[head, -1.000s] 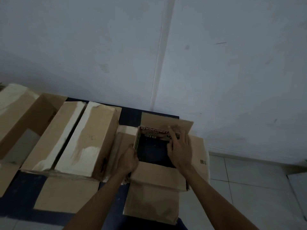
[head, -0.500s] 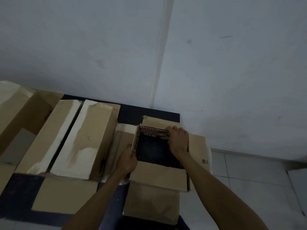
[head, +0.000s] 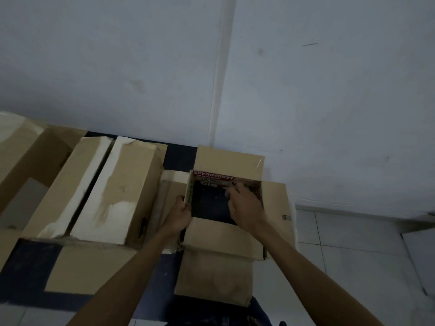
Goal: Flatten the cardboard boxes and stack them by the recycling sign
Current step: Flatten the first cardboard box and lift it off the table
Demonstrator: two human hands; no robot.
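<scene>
Nearest, 2 bare forearms reaching forward over an open cardboard box [head: 221, 241], standing at the right end of a dark blue surface [head: 33, 262], its mouth facing up and its matte brown flaps splayed outward on all 4 sides. Left hand [head: 179, 215] clamped on the box's left wall, fingers curled over the thin edge. Right hand [head: 244, 208] dipped into the mouth, fingers loosely bent and blurred; cannot tell whether holding anything. Red printed lettering on the inner far wall, seen upside down. Left of the box, a larger box [head: 122, 194] with 2 long rectangular flaps, paper torn to white in patches, long axis running away toward the wall. Beyond, a smooth pale wall [head: 329, 90]; lower right, pale floor tiles [head: 353, 243].
</scene>
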